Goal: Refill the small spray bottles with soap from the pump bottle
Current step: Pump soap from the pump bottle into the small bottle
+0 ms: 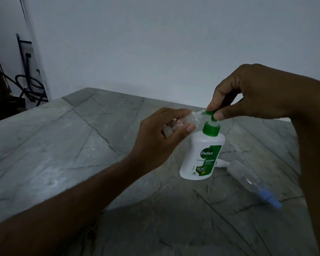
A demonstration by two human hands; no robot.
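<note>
My left hand (156,137) is curled around a small clear spray bottle (181,122), thumb along its near side and fingers over the far side, holding it tilted almost flat with its open neck pointing right, up against the green pump nozzle (209,114). My right hand (248,93) comes in from the right edge and pinches that nozzle head between thumb and fingertips, closed on it from above. I see no soap inside the held bottle, though the light is dim and I cannot be sure. The nozzle belongs to the white pump bottle (201,156), green collar and green label, standing upright on the grey stone-patterned worktop (72,145), toward its right side and nearer the far edge than the near one. Just right of the pump bottle a second clear spray bottle (246,178) lies on its side, its blue sprayer top (270,199) pointing toward the near right corner. A small white piece (222,163) lies between it and the pump bottle's base. Beyond the worktop is a plain wall (155,43), with dark cables (30,85) at far left.
</note>
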